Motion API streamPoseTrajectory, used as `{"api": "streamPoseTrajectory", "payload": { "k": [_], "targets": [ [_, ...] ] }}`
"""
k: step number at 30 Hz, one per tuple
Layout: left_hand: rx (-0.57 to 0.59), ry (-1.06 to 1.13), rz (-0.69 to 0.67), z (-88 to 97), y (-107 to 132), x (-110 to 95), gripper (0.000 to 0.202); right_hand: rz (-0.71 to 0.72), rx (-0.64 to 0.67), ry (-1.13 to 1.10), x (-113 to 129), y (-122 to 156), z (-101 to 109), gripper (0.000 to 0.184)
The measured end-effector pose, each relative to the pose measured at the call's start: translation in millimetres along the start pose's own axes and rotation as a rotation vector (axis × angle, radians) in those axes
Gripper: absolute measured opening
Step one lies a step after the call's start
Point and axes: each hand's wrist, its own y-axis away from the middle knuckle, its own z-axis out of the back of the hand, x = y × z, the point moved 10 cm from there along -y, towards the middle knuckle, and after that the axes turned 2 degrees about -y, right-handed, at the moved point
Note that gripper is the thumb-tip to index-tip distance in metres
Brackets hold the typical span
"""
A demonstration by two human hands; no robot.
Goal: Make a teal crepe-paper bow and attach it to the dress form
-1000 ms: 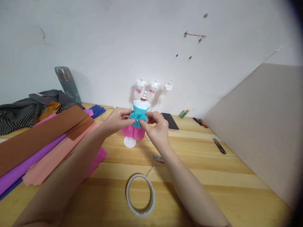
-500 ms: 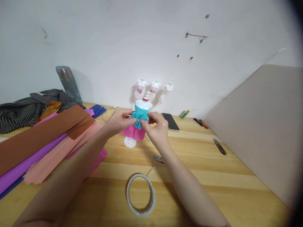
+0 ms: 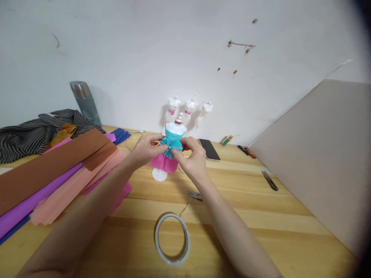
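A small white dress form [image 3: 176, 127] stands tilted on a round white base [image 3: 159, 175], dressed in a light blue top and a pink paper skirt [image 3: 165, 164]. At its waist sits a pleated blue paper bow [image 3: 171, 143] with a small bead at its centre. My left hand [image 3: 146, 148] pinches the bow from the left, thumb near the bead. From the right, my right hand [image 3: 193, 156] pinches it too, thumb on the lower pleats. The fingertips behind the bow are hidden.
A tape roll [image 3: 156, 239] lies in front, beside thread snips [image 3: 194, 195]. Left are stacked crepe paper sheets [image 3: 52, 170], striped cloth [image 3: 17, 135] and a flask [image 3: 85, 102]. Behind stand several small white dress forms [image 3: 189, 106]. Right: a phone [image 3: 209, 149] and black snips [image 3: 269, 180].
Both hands keep their pinch on the bow with hardly any movement. The whole view has shifted very slightly.
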Motion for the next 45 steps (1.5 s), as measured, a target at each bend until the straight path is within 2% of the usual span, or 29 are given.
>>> {"api": "streamPoseTrajectory", "payload": {
  "k": [8, 16, 20, 24, 31, 36, 45],
  "targets": [
    [0.006, 0.000, 0.006, -1.1, 0.5, 1.8, 0.020, -0.008, -0.045, 0.064, 1.0, 0.6, 2.2, 0.011],
    [-0.009, -0.040, -0.014, -0.3, 2.0, 0.0, 0.017, -0.009, -0.026, 0.030, -2.3, -1.4, 1.2, 0.007],
    [-0.038, -0.144, -0.068, 2.4, 2.5, -5.4, 0.014, 0.014, -0.037, 0.025, -1.7, -1.4, 2.0, 0.007],
    [-0.055, -0.152, -0.106, 2.3, 1.7, -9.9, 0.014, 0.025, -0.044, 0.030, -1.5, -1.4, 2.2, 0.007],
    [-0.007, -0.077, -0.068, 0.6, -0.5, -0.1, 0.021, 0.031, -0.034, 0.006, -4.3, 0.7, -2.1, 0.009],
    [-0.038, -0.209, -0.112, 5.9, 1.3, -6.2, 0.025, 0.077, 0.012, -0.020, 0.4, 1.1, -6.2, 0.012],
    [-0.031, -0.167, -0.142, 1.6, 2.9, -12.4, 0.019, 0.071, -0.038, 0.025, 1.6, 0.9, -1.3, 0.006]
  ]
}}
